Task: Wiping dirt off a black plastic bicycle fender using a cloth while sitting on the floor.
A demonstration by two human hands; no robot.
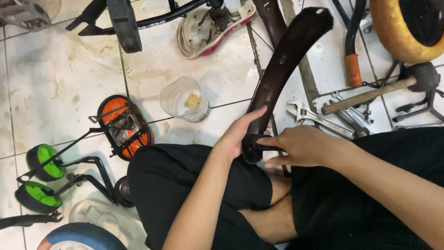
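White tiled floor (69, 69), stained and grimy, with dark grout lines; bicycle parts and tools spread across it around a seated person in black shorts.

Held item: dark brown curved mudguard (286, 60), long and glossy, rising from the person's lap toward the top of the view, its far end over the tiles. Lower end sits between both hands, above the knees.

Left hand (238, 134): wrapped around the left edge of the mudguard near its lower end, fingers curled over the rim, closed on it.

Right hand (300, 146): fingers closed on a small black piece at the mudguard's lower end, thumb on top; just what that piece is cannot be told.

Nearby, left side: clear plastic cup (184, 99) with a yellowish lump inside, standing on the tile; orange pedal (124, 127) with black cage; pair of small training wheels (39, 178) with green hubs on black brackets.

Nearby, right side: adjustable wrench (319, 119) lying just beside the mudguard; hammer (384, 88) with wooden handle and dark head; orange handlebar grip (354, 69); yellow wheel (402, 30) at the top corner.

Top: white and pink saddle (208, 28), upside down, and black frame tubes (152, 18).
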